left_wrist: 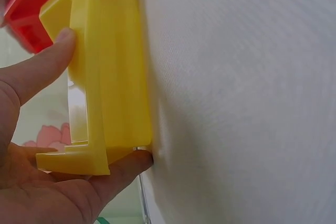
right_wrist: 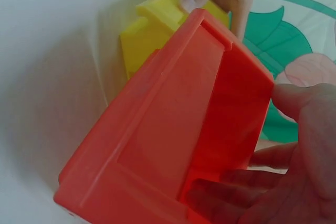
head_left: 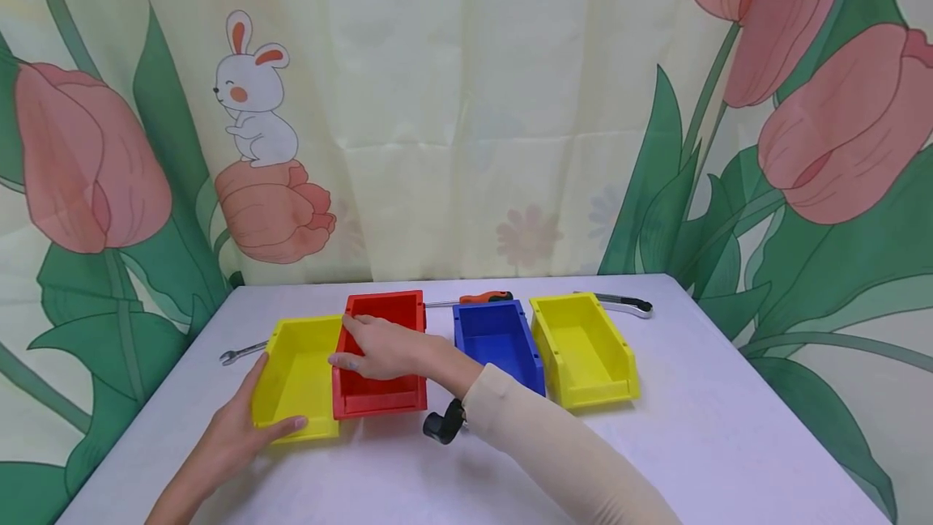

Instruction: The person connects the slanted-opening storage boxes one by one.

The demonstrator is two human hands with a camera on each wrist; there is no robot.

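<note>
Red bin (head_left: 381,403) lies directly beneath the right hand (head_left: 386,349) in the head view I follow from afar, its long axis running away from the person; the right hand, coming across from its right, is the nearer one. Whether its base rests on the white table (head_left: 379,476) I cannot tell. Just to its left I see the left yellow bin (head_left: 302,379), with the left hand (head_left: 244,428) on that bin's near left part; to its right, near but apart, is the blue bin (head_left: 499,351), then the right yellow bin (head_left: 586,347). A screwdriver (head_left: 481,297) lies at its back right, a spanner (head_left: 244,352) well to its left, a dark-handled tool (head_left: 619,300) well to its right. I count one red bin, one blue bin, two yellow bins, one screwdriver, one spanner, one dark-handled tool and two hands. In the left wrist view, the left hand grips the left yellow bin, thumb on its open side and a finger against the outside, with the red bin beyond. In the right wrist view, I see the right hand's fingers loosely spread, reaching into the red bin's mouth, thumb at its rim, nothing closed round it.
</note>
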